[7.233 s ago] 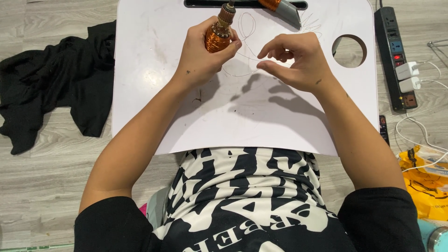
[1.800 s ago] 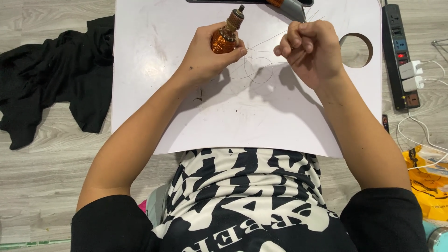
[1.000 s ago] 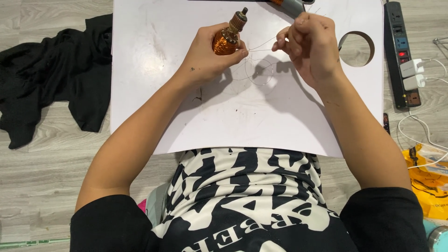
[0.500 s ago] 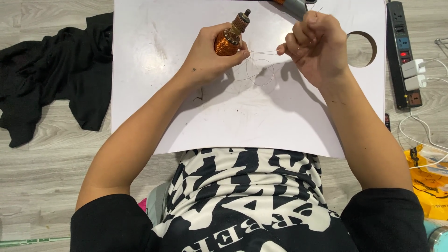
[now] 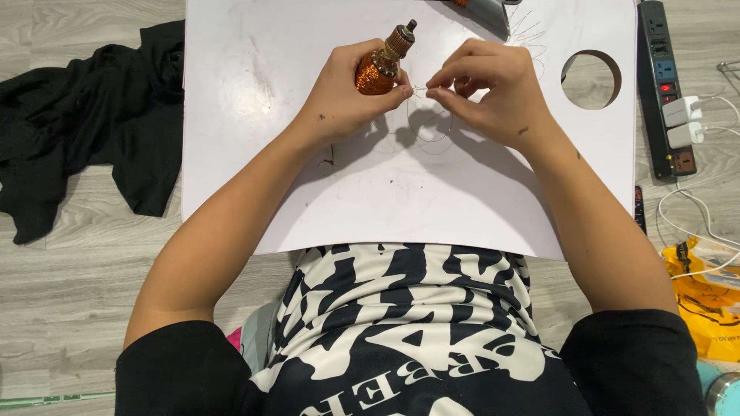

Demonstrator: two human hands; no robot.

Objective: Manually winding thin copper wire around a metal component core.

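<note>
Copper-wound armature, small, with a ribbed metal end and short shaft pointing far and slightly right: it sits in your left hand, held just above the far middle of the white board. Your left fingers are curled closed around the orange coil, thumb tip pressing at its lower right side.

Thin wire runs from the coil to your right hand, just beside the left one, with the fingertips of the two almost touching. Right thumb and forefinger are pinched together on the wire; the other fingers are bent in loosely. Whether the wire is taut or slack between the hands cannot be told; it is very fine.

Faint loops of the same wire lie on the board below and between your hands, over the hands' shadows.

Surroundings noted:
- Round hole cut through the board, far right, well apart from the right hand.
- Grey and orange tool at the far edge, partly out of view, with loose wire strands beside it.
- Black power strip on the floor right of the board, two white plugs in it.
- Black cloth crumpled on the wood floor, left of the board.
- Yellow bag at the near right.
</note>
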